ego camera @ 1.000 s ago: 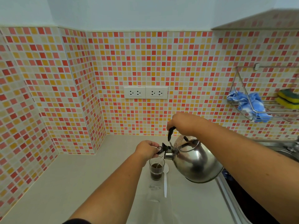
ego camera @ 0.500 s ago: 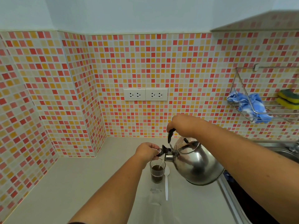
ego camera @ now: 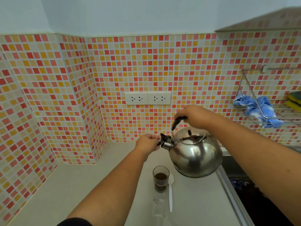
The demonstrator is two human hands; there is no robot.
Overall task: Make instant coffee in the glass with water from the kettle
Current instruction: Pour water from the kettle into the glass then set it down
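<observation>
A shiny steel kettle (ego camera: 195,154) hangs in the air above the counter, nearly level. My right hand (ego camera: 193,116) grips its black handle from above. My left hand (ego camera: 147,143) pinches the black cap on the spout (ego camera: 165,141). Below and in front of the spout stands a small clear glass (ego camera: 161,178) on the counter, holding dark brown coffee to about two thirds. A white plastic spoon (ego camera: 170,193) lies right beside the glass.
A clear empty sachet (ego camera: 158,207) lies in front of the glass. The beige counter (ego camera: 65,185) meets tiled walls at the left and back. A sink edge (ego camera: 231,193) runs along the right. A wire rack (ego camera: 260,111) with a blue cloth and sponges hangs on the right wall.
The kettle has lifted up and tilted back toward level, away from the glass. My left hand rose with the spout cap. The glass holds more dark liquid than one second ago.
</observation>
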